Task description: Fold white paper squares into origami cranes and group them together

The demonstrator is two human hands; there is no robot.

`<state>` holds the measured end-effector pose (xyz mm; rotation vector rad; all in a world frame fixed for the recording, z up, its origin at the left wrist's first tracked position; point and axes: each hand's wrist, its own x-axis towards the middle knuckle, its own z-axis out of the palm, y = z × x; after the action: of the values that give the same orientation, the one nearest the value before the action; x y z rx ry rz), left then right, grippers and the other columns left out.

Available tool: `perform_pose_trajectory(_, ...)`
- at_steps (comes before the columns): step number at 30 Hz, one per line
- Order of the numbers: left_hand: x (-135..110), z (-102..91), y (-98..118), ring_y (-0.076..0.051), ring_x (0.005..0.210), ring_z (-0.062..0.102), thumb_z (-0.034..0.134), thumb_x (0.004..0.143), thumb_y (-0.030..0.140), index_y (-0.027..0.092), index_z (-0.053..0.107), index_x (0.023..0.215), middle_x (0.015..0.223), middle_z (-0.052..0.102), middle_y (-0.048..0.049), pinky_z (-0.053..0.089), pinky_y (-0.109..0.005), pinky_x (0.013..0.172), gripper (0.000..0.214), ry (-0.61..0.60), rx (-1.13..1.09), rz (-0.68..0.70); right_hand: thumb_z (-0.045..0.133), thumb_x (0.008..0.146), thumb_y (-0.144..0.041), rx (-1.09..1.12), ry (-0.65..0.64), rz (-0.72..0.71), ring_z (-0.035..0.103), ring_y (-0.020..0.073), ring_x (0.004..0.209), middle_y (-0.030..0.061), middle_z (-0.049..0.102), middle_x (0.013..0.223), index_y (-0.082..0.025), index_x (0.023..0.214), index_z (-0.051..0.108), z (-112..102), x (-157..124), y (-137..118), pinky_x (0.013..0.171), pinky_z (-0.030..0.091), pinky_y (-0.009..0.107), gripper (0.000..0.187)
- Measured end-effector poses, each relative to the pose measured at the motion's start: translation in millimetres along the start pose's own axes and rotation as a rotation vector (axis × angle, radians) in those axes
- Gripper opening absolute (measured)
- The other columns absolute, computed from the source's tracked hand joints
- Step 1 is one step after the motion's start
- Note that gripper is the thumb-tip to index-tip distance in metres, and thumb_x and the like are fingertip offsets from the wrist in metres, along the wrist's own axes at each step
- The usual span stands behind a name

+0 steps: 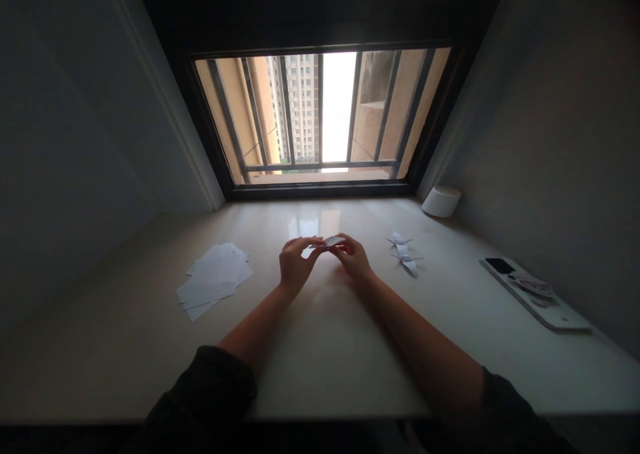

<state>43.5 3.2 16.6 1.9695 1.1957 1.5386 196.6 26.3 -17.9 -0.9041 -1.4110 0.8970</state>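
A small folded piece of white paper (327,242) is held just above the pale tabletop (320,347), between both hands. My left hand (296,262) pinches its left end with fingers curled. My right hand (354,256) pinches its right end. To the left of my left hand lies a loose stack of white paper sheets (214,278). Two finished folded paper cranes (404,254) lie on the table to the right of my right hand.
A white round container (441,201) stands at the back right corner by the barred window (320,117). A white tablet-like device (535,293) with a dark phone and some small items on it lies at the right edge. Walls close in on both sides.
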Motion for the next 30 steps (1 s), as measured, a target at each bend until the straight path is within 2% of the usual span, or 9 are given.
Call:
perform_pose_trajectory(7, 0.5, 2.9, -6.5, -0.02, 0.091, 0.066, 0.069, 0.072, 0.034, 0.026, 0.069, 0.076, 0.091, 0.073, -0.0002, 0.045, -0.037, 0.088, 0.008, 0.032, 0.097, 0.076, 0.07, 0.068, -0.045, 0.068, -0.024, -0.002, 0.061, 0.0197, 0.08, 0.0028, 0.065, 0.081, -0.021, 0.075, 0.064, -1.3, 2.3, 11.3, 0.071, 0.048, 0.032, 0.025)
perform_pose_trajectory(12, 0.1, 1.7, -4.6, -0.02, 0.087, 0.066, 0.068, 0.074, 0.034, 0.025, 0.069, 0.074, 0.088, 0.072, -0.0015, 0.046, -0.035, 0.085, 0.01, 0.016, 0.063, 0.069, 0.07, 0.067, -0.047, 0.05, -0.025, 0.023, 0.062, 0.0212, 0.082, 0.0045, 0.067, 0.086, -0.022, 0.079, 0.067, -2.0, 2.5, 10.7, 0.072, 0.048, 0.034, 0.028)
perform_pose_trajectory(15, -0.1, 3.3, -5.4, -0.019, 0.083, 0.066, 0.067, 0.074, 0.035, 0.023, 0.07, 0.077, 0.085, 0.071, -0.0031, 0.048, -0.033, 0.08, 0.013, 0.028, -0.06, -0.031, 0.069, 0.067, -0.047, 0.014, -0.023, 0.05, 0.062, 0.0216, 0.082, 0.0048, 0.068, 0.085, -0.021, 0.082, 0.067, -1.7, 1.5, 8.0, 0.072, 0.047, 0.034, 0.03)
perform_pose_trajectory(18, 1.0, 7.2, -10.6, -0.019, 0.076, 0.066, 0.069, 0.071, 0.037, 0.02, 0.07, 0.087, 0.078, 0.07, -0.0038, 0.05, -0.032, 0.075, 0.024, 0.032, -0.262, -0.204, 0.068, 0.068, -0.047, -0.009, -0.028, 0.063, 0.063, 0.0211, 0.079, 0.0046, 0.069, 0.082, -0.019, 0.08, 0.068, -0.6, -0.5, 4.6, 0.07, 0.047, 0.032, 0.03)
perform_pose_trajectory(20, 2.4, 9.8, -14.6, -0.019, 0.074, 0.065, 0.07, 0.069, 0.037, 0.019, 0.067, 0.1, 0.077, 0.07, -0.0041, 0.05, -0.031, 0.072, 0.036, 0.001, -0.395, -0.309, 0.068, 0.068, -0.048, -0.014, -0.012, 0.079, 0.063, 0.0207, 0.077, 0.0047, 0.069, 0.079, -0.019, 0.077, 0.068, 0.2, -1.6, 2.7, 0.069, 0.046, 0.031, 0.031)
perform_pose_trajectory(22, 3.4, 11.5, -17.4, -0.019, 0.076, 0.065, 0.071, 0.068, 0.036, 0.017, 0.066, 0.106, 0.081, 0.071, -0.0058, 0.049, -0.031, 0.07, 0.042, -0.041, -0.455, -0.389, 0.068, 0.068, -0.049, -0.009, 0.006, 0.105, 0.063, 0.0207, 0.076, 0.0052, 0.07, 0.078, -0.018, 0.075, 0.068, 0.7, -2.2, 1.8, 0.067, 0.046, 0.03, 0.032)
perform_pose_trajectory(26, 3.5, 11.7, -18.3, -0.022, 0.083, 0.064, 0.073, 0.065, 0.038, 0.015, 0.07, 0.095, 0.09, 0.071, -0.0101, 0.048, -0.031, 0.07, 0.038, -0.12, -0.483, -0.531, 0.064, 0.07, -0.051, -0.023, 0.036, 0.146, 0.064, 0.0206, 0.075, 0.006, 0.07, 0.076, -0.018, 0.077, 0.069, 0.4, -1.6, 2.9, 0.066, 0.046, 0.03, 0.034)
perform_pose_trajectory(30, 2.6, 10.9, -17.3, -0.021, 0.076, 0.065, 0.072, 0.064, 0.039, 0.014, 0.07, 0.089, 0.081, 0.071, -0.0098, 0.049, -0.03, 0.065, 0.036, -0.159, -0.455, -0.577, 0.062, 0.072, -0.048, -0.1, 0.034, 0.153, 0.064, 0.0211, 0.072, 0.0064, 0.071, 0.073, -0.018, 0.077, 0.07, 0.3, -1.8, 2.3, 0.065, 0.047, 0.031, 0.032)
